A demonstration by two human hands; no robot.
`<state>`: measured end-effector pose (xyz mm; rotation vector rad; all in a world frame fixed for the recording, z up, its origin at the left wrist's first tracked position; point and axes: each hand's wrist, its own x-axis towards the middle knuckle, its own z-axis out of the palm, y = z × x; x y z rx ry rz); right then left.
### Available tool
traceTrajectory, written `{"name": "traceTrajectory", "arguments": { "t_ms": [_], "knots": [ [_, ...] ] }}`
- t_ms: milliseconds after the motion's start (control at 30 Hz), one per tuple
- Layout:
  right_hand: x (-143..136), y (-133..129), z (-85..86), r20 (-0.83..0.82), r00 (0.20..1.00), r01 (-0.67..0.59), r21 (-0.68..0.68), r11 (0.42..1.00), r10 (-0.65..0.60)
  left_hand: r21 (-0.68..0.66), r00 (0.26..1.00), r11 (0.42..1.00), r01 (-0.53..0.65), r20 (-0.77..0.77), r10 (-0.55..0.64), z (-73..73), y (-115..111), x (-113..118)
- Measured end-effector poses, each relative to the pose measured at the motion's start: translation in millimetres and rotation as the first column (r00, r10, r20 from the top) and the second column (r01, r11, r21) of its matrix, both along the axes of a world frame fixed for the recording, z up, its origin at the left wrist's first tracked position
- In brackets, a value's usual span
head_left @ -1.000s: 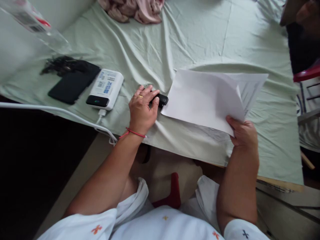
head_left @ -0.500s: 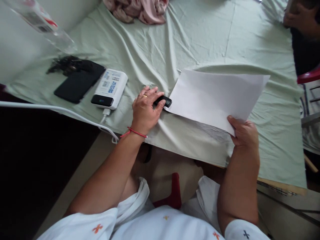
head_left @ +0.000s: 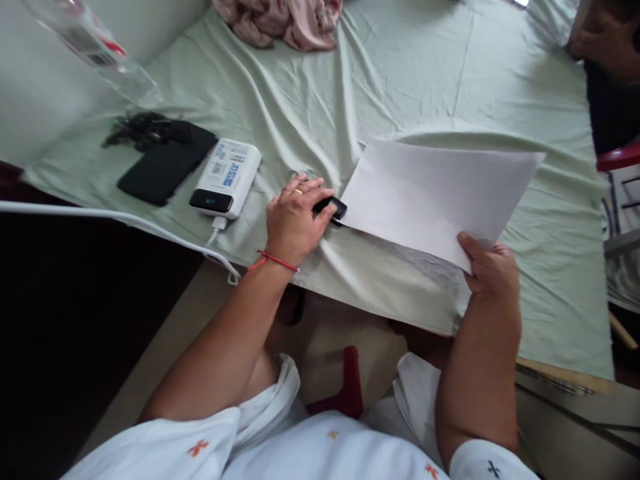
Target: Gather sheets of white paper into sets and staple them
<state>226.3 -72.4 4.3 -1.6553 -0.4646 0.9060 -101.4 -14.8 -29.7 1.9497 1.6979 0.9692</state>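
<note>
White sheets of paper lie slanted over the green cloth, with their near right part slightly lifted. My right hand pinches their near right edge, thumb on top and fingers underneath. At the left corner of the paper is a small black stapler, mostly covered by my left hand. My left fingers curl over it and the thumb presses along its near side. Its front end meets the paper's corner; how far the corner goes in is hidden.
Left of my hand a white power bank with a plugged cable lies beside a black phone-like slab. A dark bundle, a plastic bottle and pink cloth are farther off. Another person's hand shows at top right.
The whole view has shifted slightly, moving things a little to the right. Both hands keep their hold on the stapler and the paper.
</note>
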Motion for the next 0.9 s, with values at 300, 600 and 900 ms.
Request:
{"name": "traceTrajectory", "arguments": {
  "t_ms": [300, 600, 900],
  "knots": [
    [14.5, -5.7, -10.4, 0.040, 0.997, -0.062, 0.011, 0.998, 0.061, 0.013, 1.000, 1.000, 0.011, 0.021, -0.011, -4.3, 3.1, -2.5],
    [40.4, -21.5, 10.3, 0.003, 0.995, 0.101, 0.042, 0.994, -0.101, 0.176, 0.995, 0.981, -0.076, 0.074, 0.064, 19.1, -32.0, 23.2],
    [70.8, -45.4, 10.8, -0.027, 0.998, 0.056, 0.071, 0.996, -0.054, -0.160, 0.807, 0.970, 0.181, 0.588, -0.053, 14.1, -44.1, 65.3]
  ]
}}
